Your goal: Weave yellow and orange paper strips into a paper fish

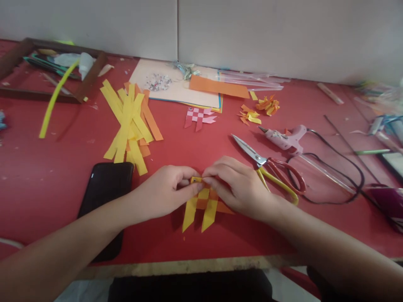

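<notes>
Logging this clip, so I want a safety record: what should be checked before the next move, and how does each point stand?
1. Left hand holding the yellow-and-orange woven paper piece: ok.
2. Right hand holding it too: ok, at its upper end.
3. Metal scissors with red and yellow handles clear of the right hand: cannot tell, yellow handle partly hidden.
4. Pink plastic glue gun apart from both hands: ok.
5. Glue gun cold: cannot tell.
</notes>
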The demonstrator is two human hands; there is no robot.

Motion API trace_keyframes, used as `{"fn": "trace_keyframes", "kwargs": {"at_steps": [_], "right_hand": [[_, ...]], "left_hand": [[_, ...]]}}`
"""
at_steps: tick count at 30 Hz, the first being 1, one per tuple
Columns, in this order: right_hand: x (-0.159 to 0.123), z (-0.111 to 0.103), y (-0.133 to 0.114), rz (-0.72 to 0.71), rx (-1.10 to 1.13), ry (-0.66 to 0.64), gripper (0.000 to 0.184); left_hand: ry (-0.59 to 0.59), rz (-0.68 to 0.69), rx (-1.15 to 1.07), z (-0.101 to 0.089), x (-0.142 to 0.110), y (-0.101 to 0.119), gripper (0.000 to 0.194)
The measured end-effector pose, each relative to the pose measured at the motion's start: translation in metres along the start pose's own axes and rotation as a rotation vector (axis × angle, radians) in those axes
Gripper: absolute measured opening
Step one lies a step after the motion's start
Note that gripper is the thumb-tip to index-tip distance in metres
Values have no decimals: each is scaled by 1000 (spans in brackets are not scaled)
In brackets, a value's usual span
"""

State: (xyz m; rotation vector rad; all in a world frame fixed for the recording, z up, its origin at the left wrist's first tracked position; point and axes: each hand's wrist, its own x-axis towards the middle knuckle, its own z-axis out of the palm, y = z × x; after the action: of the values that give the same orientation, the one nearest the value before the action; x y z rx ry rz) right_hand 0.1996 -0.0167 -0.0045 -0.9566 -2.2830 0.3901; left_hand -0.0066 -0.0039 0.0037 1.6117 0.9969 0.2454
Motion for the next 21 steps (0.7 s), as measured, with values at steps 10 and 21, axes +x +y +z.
{"fn": "trace_keyframes", "kwargs": {"at_steps": [10,21], "right_hand": [[2,-2,-9,309,236,-153,15],[3,4,-12,601,464,-125,17]], "left_hand": [[15,34,118,1,-1,1,28],[33,-29,120,-1,2,1,29]]}}
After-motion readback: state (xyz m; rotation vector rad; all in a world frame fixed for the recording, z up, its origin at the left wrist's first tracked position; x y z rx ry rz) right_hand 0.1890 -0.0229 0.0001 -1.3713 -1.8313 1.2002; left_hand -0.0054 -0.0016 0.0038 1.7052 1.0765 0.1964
